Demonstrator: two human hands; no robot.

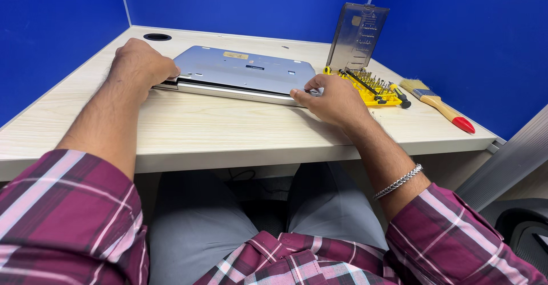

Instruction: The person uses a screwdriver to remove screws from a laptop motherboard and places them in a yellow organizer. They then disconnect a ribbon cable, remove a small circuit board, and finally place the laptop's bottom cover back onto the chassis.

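My left hand (142, 62) curls over the left near corner of the silver laptop (240, 71), which lies upside down at the middle of the pale wooden counter (228, 128), the grip closed on its edge. My right hand (334, 96) presses its fingertips (298, 94) into the seam at the right near corner, grip half curled. Just beside that hand sits a yellow screwdriver bit set (374, 88) with its smoky lid (358, 34) upright, and a paintbrush (436, 103) lies farther right.

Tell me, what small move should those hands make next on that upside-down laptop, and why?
Probably lift the silver bottom cover a little higher. Both the left hand and the right hand grip its near corners, and a dark gap already shows along the front edge of the laptop.
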